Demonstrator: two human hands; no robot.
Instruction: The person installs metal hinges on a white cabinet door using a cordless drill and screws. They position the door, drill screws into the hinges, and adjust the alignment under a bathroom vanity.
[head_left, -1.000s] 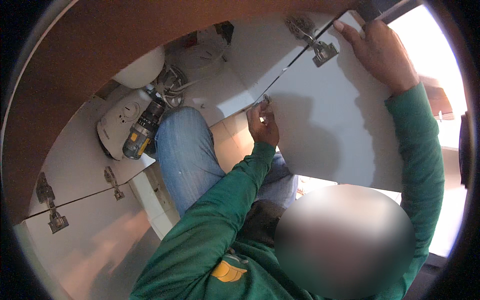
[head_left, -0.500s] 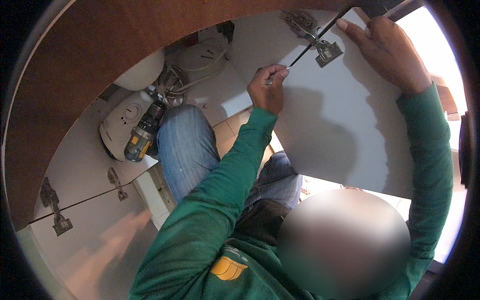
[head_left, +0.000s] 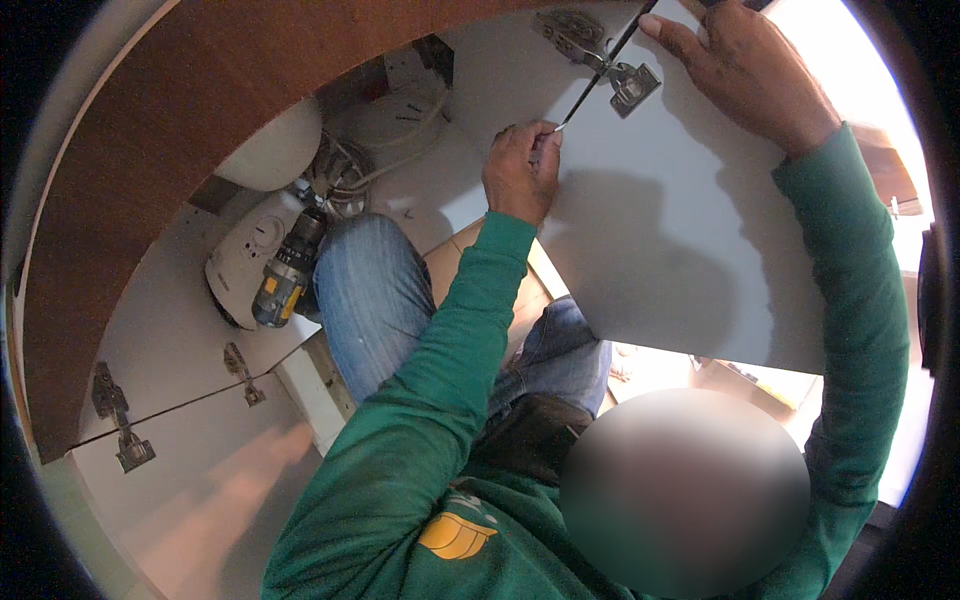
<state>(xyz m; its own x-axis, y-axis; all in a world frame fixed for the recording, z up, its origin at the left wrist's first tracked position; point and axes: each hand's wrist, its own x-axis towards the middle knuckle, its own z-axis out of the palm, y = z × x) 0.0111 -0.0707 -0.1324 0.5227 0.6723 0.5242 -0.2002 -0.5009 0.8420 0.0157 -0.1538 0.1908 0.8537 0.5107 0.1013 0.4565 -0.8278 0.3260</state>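
Observation:
A pale cabinet door (head_left: 670,230) stands open at the right, joined to the cabinet's side panel (head_left: 500,70) by a metal hinge (head_left: 630,85). A dark narrow gap runs between door and panel, past the hinge. My right hand (head_left: 770,75) grips the door's far edge, thumb on its inner face. At the near end of the gap is my left hand (head_left: 520,175), fingers pinched together. A small pale glint shows at its fingertips; what it holds is hidden.
A cordless drill (head_left: 288,275) lies beside my knee (head_left: 370,290), against a white appliance with a dial (head_left: 235,265). Cables (head_left: 345,175) and several screws sit deeper inside. Another door (head_left: 200,480) with two hinges is at the left; a brown wooden edge (head_left: 130,180) curves overhead.
The whole view has shifted slightly, so the door, the hinge and both hands appear a little higher and farther left. Both hands keep their places at the door.

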